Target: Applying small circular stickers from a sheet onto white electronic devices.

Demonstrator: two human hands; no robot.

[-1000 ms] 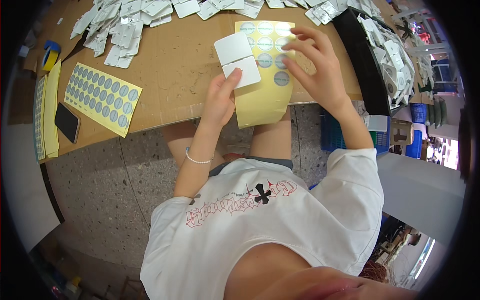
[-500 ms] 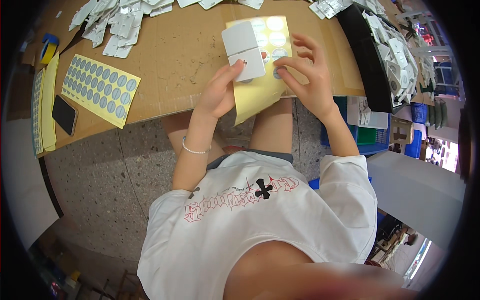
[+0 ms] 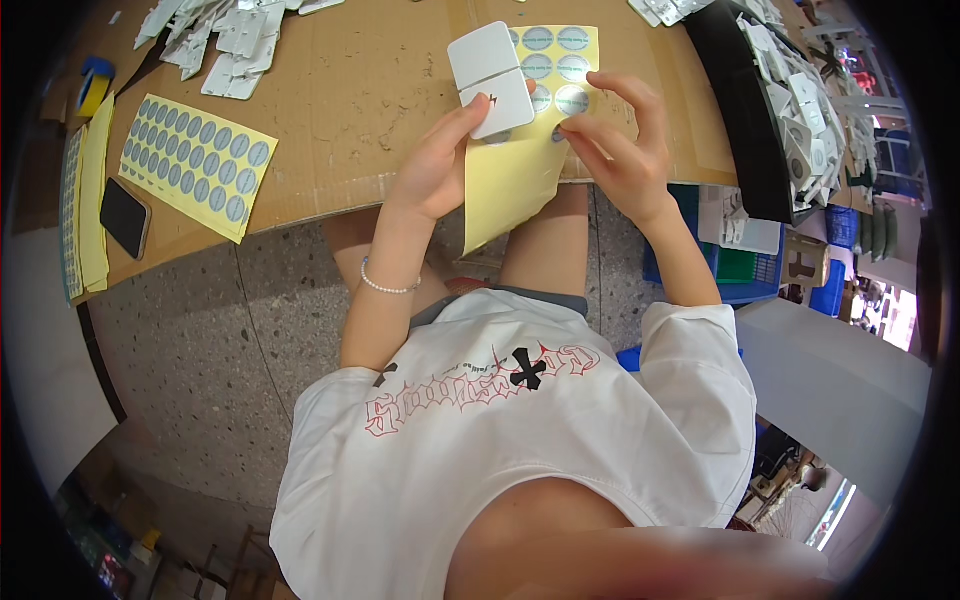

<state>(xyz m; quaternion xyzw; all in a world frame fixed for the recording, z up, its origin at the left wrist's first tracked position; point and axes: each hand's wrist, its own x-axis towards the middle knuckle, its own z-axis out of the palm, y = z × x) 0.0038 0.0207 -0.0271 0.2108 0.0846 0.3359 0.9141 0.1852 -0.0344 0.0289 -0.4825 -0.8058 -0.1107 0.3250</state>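
Note:
In my left hand (image 3: 432, 165) is a white two-panel plastic piece (image 3: 492, 82) with a small dark lightning mark. The thumb presses on its front, and a fingertip shows past its right edge. Beneath it a yellow backing sheet (image 3: 510, 190) with round silver stickers (image 3: 572, 100) lies over the table's near edge, its lower part bare and hanging down. My right hand (image 3: 630, 155) pinches a round sticker (image 3: 558, 133) between thumb and index finger at the sheet's right side; whether it is fully off the sheet I cannot tell. Its other fingers are raised and curved.
More sticker sheets (image 3: 200, 160) lie on the cardboard-topped table (image 3: 350, 120) at left, near a dark phone (image 3: 126, 217) and a tape roll (image 3: 95, 88). White pieces are piled (image 3: 235, 45) at the back. A black box (image 3: 745, 130) full of them stands at right, above blue crates (image 3: 690, 250).
The sheet's far right corner has shifted right. My left hand and the white piece have risen slightly in view. The right hand's pinch stays at the sheet's right side, slightly farther off.

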